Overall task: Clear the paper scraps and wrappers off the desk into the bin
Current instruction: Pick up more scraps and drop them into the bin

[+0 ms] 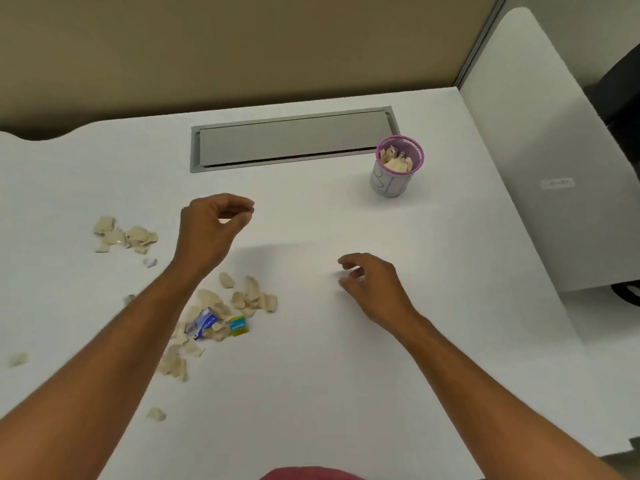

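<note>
Torn beige paper scraps lie on the white desk in a far left pile and a nearer pile. Among the nearer scraps are a blue-white wrapper and a green-yellow wrapper. Loose bits lie at the left edge and near my forearm. The purple mesh bin stands upright at the back right, holding scraps. My left hand hovers beyond the piles with thumb and fingertips drawn together, blurred. My right hand hovers loosely curled and holds nothing.
A grey cable hatch is set into the desk behind my hands, left of the bin. A beige partition closes the back. A white side panel bounds the right, with a black chair beyond it.
</note>
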`<state>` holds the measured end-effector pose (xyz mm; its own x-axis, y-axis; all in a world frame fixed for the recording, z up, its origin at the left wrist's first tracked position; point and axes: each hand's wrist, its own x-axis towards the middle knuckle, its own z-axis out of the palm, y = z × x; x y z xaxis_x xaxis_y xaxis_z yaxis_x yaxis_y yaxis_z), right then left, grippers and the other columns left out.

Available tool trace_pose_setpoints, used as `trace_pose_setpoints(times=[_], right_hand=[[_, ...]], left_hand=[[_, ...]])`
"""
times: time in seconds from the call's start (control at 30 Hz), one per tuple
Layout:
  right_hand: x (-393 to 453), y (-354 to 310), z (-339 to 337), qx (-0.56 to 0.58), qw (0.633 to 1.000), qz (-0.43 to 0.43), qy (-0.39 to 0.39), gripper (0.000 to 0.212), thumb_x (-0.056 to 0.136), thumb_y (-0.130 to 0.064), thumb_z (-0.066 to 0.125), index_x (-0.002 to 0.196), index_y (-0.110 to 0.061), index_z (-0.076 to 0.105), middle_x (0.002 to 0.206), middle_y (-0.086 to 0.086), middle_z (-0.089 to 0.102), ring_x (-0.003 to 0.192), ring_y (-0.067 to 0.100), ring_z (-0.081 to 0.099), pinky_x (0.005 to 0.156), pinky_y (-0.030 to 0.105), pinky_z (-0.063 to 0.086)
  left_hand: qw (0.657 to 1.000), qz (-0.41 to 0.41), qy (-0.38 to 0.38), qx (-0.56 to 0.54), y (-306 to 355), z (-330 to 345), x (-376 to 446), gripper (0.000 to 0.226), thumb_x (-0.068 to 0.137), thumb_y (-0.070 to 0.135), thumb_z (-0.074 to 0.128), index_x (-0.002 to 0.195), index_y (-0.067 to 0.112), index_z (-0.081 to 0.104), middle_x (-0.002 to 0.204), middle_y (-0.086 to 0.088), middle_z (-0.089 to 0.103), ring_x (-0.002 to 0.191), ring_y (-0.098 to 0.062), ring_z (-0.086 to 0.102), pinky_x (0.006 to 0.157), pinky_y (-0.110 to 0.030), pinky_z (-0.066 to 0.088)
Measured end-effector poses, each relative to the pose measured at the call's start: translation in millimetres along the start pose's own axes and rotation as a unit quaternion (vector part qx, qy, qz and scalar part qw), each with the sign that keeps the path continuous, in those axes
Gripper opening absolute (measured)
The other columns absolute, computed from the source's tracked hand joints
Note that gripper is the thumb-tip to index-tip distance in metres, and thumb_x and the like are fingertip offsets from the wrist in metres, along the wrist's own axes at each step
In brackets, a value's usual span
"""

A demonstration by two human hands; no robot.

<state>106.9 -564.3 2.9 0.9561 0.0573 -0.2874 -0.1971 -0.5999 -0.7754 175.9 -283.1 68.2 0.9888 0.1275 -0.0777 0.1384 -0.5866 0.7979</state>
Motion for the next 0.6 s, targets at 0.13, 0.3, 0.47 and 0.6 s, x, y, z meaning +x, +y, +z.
trace_pose_setpoints(times=[0.13, 0.3, 0.47, 0.6], right_hand=[[-5, -34, 53, -0.06, 0.995, -0.022, -0.071, 0.05, 0.089, -0.033, 0.075, 0.135, -0.026, 0.058, 0.127, -0.005, 0.059, 0.107, 0.013, 0.059, 0.101, 0.036, 0.051], [-9, -81, 112, -0.14, 0.984, -0.029, -0.109, 0.094, 0.078, -0.059, 0.077, 0.156, -0.031, 0.031, 0.144, 0.003, 0.038, 0.134, 0.023, 0.04, 0.105, 0.035, 0.043], [-16, -113, 157, -0.225, 0.961, -0.066, -0.148, 0.119, 0.061, -0.065, 0.085, 0.157, -0.039, 0.02, 0.153, 0.0, 0.024, 0.136, 0.027, 0.029, 0.098, 0.036, 0.047], [-14, -125, 182, -0.369, 0.914, -0.092, -0.138, 0.125, 0.06, -0.071, 0.08, 0.158, -0.041, 0.009, 0.159, 0.004, 0.016, 0.132, 0.033, 0.032, 0.096, 0.039, 0.05]], left_hand=[[0.991, -0.076, 0.079, 0.08, -73, -57, -54, 0.013, 0.092, 0.02, 0.076, 0.102, 0.028, 0.079, 0.098, 0.006, 0.076, 0.094, -0.016, 0.071, 0.087, -0.031, 0.051], [0.96, -0.188, 0.018, 0.205, -137, -89, -96, 0.033, 0.096, 0.027, 0.069, 0.129, 0.024, 0.07, 0.135, -0.014, 0.061, 0.125, -0.038, 0.059, 0.106, -0.049, 0.048], [0.948, -0.226, -0.116, 0.192, -146, -93, -127, 0.082, 0.084, 0.041, 0.076, 0.157, 0.037, 0.039, 0.158, -0.011, 0.036, 0.143, -0.039, 0.039, 0.114, -0.048, 0.039], [0.942, -0.15, -0.194, 0.229, -141, -78, -141, 0.109, 0.074, 0.055, 0.083, 0.163, 0.042, 0.021, 0.165, 0.001, 0.015, 0.143, -0.035, 0.027, 0.108, -0.044, 0.044]])
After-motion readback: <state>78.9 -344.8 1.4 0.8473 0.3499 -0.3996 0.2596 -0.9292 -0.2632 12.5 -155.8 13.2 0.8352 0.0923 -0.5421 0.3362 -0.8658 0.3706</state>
